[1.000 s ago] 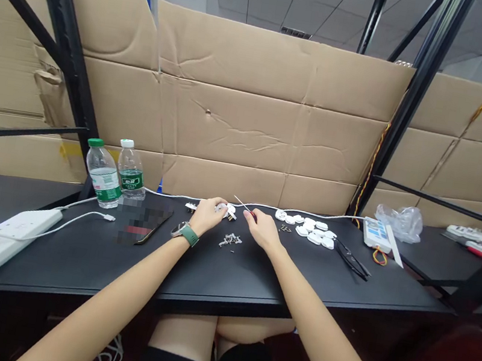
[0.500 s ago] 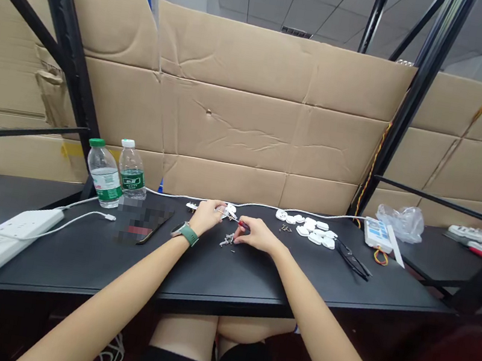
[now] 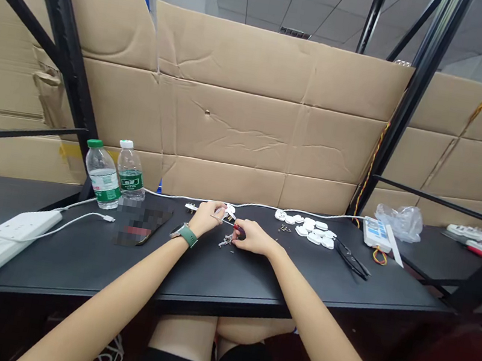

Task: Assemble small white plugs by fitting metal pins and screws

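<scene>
My right hand (image 3: 257, 238) grips a screwdriver (image 3: 239, 231) by its red and black handle. The thin metal shaft points left, toward the fingers of my left hand (image 3: 207, 218). My left fingers are closed just above the table; whatever is in them is hidden. Small white plastic parts (image 3: 230, 209) lie right behind that hand, and a few metal pieces (image 3: 191, 207) sit to its left. Under my right fingertips is a little heap of small grey pieces (image 3: 226, 241), too tiny to name surely.
Several white rounded plastic pieces (image 3: 316, 231) and brass-coloured screws (image 3: 284, 228) lie to the right, beside a black plier-like tool (image 3: 351, 260). Two water bottles (image 3: 104, 176), a phone (image 3: 155, 225) and a power strip (image 3: 7, 241) stand left. A cardboard wall (image 3: 242, 113) closes the back.
My right hand has shifted its grip on the screwdriver, with the fingers curling further round the handle. My left hand stays nearly in place. The view has moved very slightly.
</scene>
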Tool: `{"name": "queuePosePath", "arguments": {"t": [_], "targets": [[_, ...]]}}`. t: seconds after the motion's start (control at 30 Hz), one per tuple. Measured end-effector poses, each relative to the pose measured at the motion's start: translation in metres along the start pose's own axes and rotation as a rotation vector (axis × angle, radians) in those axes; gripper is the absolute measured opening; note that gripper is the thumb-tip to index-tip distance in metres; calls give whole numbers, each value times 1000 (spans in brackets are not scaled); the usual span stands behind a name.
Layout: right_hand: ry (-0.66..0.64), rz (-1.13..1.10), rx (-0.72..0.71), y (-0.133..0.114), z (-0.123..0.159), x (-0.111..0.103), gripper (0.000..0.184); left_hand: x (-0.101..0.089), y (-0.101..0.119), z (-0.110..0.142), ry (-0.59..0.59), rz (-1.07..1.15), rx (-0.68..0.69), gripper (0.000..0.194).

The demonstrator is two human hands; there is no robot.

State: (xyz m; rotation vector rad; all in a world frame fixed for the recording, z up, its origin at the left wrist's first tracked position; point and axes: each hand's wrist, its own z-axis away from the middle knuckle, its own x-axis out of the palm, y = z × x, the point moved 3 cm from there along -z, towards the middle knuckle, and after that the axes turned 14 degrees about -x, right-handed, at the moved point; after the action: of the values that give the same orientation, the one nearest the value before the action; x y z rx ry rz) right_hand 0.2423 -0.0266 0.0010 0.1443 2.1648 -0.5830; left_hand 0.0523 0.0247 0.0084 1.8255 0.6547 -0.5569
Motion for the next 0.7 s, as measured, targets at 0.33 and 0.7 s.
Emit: {"name": "queuePosePath", "arguments": {"t": [0.33, 0.7], "targets": [[-12, 68, -17, 0, -1, 6, 20, 0, 0, 1, 11, 9, -27, 36], [-66, 79, -26, -5, -1, 5, 17, -1, 4, 1, 16, -31, -25, 34]]}}
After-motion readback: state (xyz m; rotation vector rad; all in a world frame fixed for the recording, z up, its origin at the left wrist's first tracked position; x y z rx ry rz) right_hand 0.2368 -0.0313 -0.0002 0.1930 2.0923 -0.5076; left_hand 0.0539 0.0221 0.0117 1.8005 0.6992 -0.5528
